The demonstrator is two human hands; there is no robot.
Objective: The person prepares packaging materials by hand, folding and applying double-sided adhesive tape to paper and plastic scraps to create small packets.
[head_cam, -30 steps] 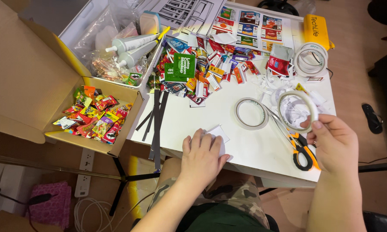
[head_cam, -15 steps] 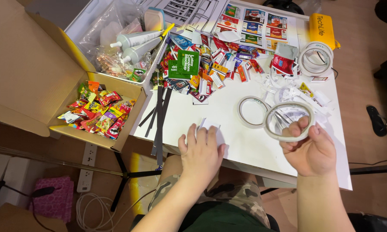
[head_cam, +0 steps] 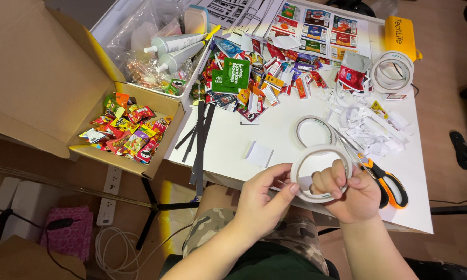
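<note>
Table [head_cam: 275,137] white, cluttered – scissors [head_cam: 384,179], cardboard box [head_cam: 41,88], tiled floor

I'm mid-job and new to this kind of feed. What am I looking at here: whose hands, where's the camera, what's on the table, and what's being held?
There is no machine: these are a person's two bare hands, seen from a camera on their head looking down. The right hand holds a white tape roll with fingers through its hole; the left hand touches its rim. On the white table lie another tape roll, orange-handled scissors, paper scraps, a small white card and colourful little packets. A cardboard box of bright packets sits to the left.
</note>
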